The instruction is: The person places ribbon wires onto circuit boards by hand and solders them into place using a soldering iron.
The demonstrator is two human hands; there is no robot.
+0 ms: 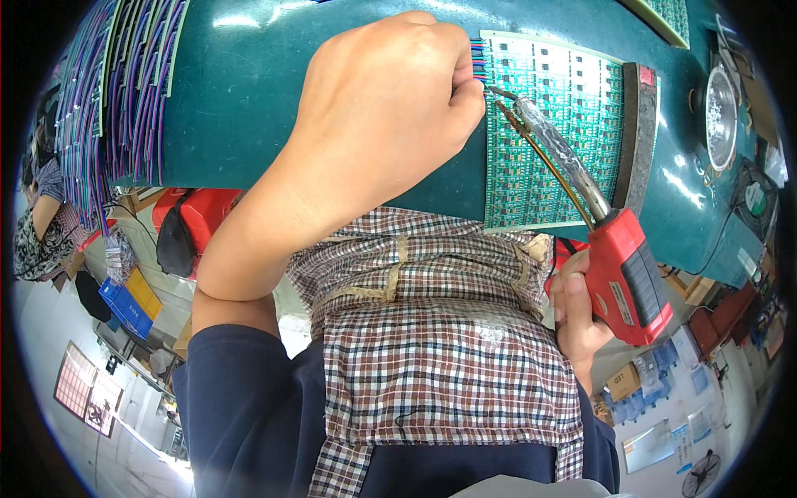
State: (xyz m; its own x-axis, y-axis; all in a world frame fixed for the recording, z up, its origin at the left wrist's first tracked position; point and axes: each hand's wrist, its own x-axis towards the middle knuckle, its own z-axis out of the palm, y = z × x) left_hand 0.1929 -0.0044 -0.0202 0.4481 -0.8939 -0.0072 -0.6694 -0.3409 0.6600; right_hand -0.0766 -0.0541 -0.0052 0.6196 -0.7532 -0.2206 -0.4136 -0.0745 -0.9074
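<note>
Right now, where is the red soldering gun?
Head view, right of centre: the soldering gun is in the right hand, tip by the circuit board.

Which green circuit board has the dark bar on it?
The big board beside the left hand: the dark bar crosses its right side. The top-right board and wired boards far left show none.

The head camera looks steeply down from above the wearer's checked apron (448, 373), with the green tabletop (232, 116) across the top, near enough that the left hand (390, 91) looms large, its fisheye sweep reaching a fan (702, 475) at lower right
</note>
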